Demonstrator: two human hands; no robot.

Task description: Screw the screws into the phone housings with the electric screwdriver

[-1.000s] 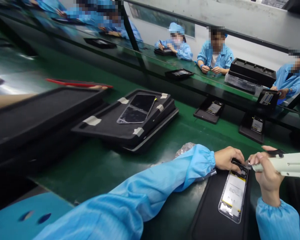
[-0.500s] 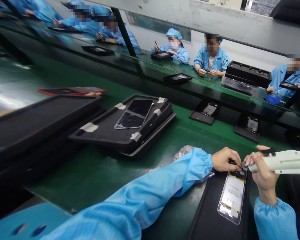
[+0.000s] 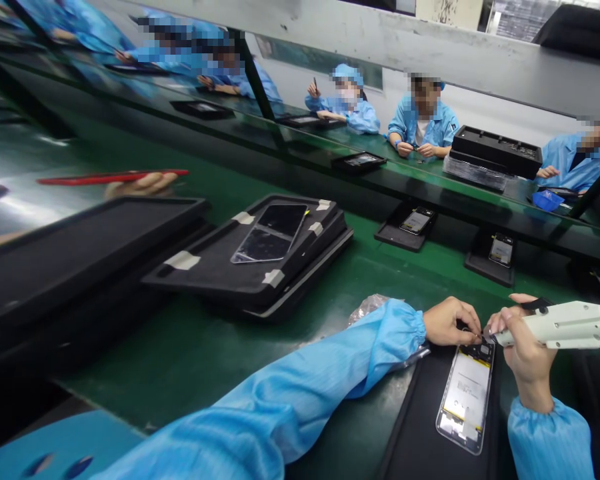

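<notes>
An opened smartphone lies on a black foam tray, its white battery and the circuitry at its top end exposed. My right hand is wrapped round a pale electric screwdriver, held nearly level with its tip at the phone's upper end. Close to that tip, my left hand rests at the phone's top edge. Its thumb and fingers are pinched together; whatever is between them, if anything, is too small to make out.
Left of my arm, a stack of black trays carries a phone screen panel. More black trays stand further left, where another person's hand holds a red-framed piece. Across the green bench, co-workers sit behind two trayed phones.
Both my hands and the screwdriver stay almost in place at the phone's top. At the left, the other person's hand has raised and tilted the red-framed piece. The view has shifted slightly.
</notes>
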